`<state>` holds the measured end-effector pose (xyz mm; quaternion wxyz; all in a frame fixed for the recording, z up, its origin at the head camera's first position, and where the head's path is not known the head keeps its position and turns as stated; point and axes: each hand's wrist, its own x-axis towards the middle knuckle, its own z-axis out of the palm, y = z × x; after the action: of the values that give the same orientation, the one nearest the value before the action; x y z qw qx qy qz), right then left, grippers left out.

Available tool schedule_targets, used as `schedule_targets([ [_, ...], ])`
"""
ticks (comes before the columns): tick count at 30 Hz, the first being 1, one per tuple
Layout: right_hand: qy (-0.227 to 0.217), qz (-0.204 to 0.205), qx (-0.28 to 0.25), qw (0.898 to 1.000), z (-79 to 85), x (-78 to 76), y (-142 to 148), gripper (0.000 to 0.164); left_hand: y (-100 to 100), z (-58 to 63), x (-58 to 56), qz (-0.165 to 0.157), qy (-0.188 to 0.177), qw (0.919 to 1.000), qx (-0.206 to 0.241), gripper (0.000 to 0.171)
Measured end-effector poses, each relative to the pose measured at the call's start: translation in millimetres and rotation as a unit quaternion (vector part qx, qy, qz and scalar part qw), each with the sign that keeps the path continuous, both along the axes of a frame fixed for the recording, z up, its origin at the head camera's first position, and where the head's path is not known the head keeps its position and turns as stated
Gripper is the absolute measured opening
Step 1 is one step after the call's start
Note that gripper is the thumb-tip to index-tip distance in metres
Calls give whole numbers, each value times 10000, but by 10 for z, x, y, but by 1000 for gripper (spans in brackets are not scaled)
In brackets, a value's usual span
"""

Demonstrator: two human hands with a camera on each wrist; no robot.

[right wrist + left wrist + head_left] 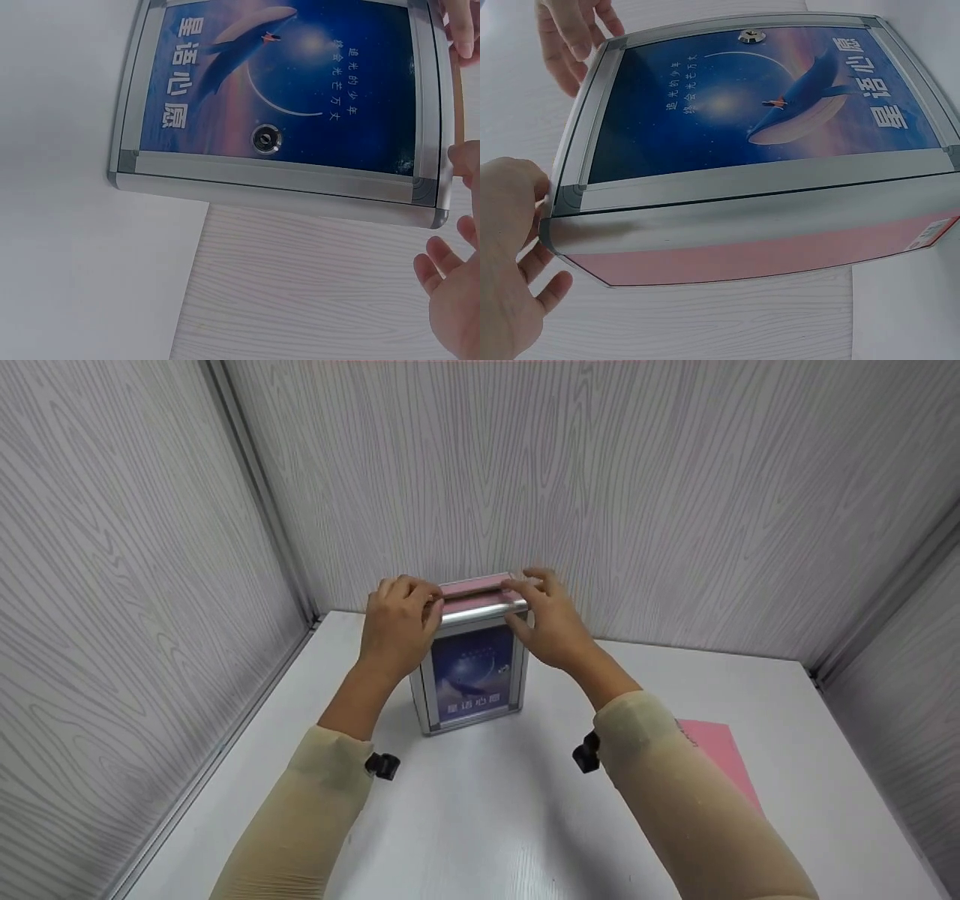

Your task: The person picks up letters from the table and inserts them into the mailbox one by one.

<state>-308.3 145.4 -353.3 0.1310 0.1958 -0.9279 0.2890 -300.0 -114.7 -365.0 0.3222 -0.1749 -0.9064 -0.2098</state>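
Observation:
A lockable drop box [473,675] with a silver metal frame stands upright on the table, its pink top slotted. Its front panel [772,97] shows a whale on blue, white lettering and a round lock [266,139]. At the top left corner, my left hand [397,619] has bent fingers over the top near one slot end. My right hand [551,619] is at the top right corner, fingers spread, index finger near the other slot end. A thin brown strip [458,112] shows along the top between the hands; whether it is the slot's edge or an inserted paper, I cannot tell.
A pink sheet or booklet [724,754] lies on the white table [465,825] at the right, partly covered by my right sleeve. Wood-grain panels [480,472] enclose the back and both sides, with the back panel close behind the box.

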Motion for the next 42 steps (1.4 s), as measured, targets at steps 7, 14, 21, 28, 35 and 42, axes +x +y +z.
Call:
schedule_targets([
  [7,-296,142,5,9995,-46,-15,66,64,1,-40,-26,108,-472,9988,-18,35],
  [14,-402,319,-87,9986,-79,-45,223,63,16,-57,5,169,-438,9988,119,35],
  [21,-560,186,-61,9982,-164,-55,453,62,116,-121,107,84,-70,9987,493,27],
  [28,-865,-16,-59,9962,-333,-91,905,63,397,-232,238,-201,277,9962,796,25],
  [35,-1222,-401,-332,9911,-613,-95,1507,63,788,-382,370,-732,129,9916,1063,24],
  [42,-1531,-772,-304,9847,-894,38,2010,65,1071,-692,450,-999,-295,9896,989,22],
])
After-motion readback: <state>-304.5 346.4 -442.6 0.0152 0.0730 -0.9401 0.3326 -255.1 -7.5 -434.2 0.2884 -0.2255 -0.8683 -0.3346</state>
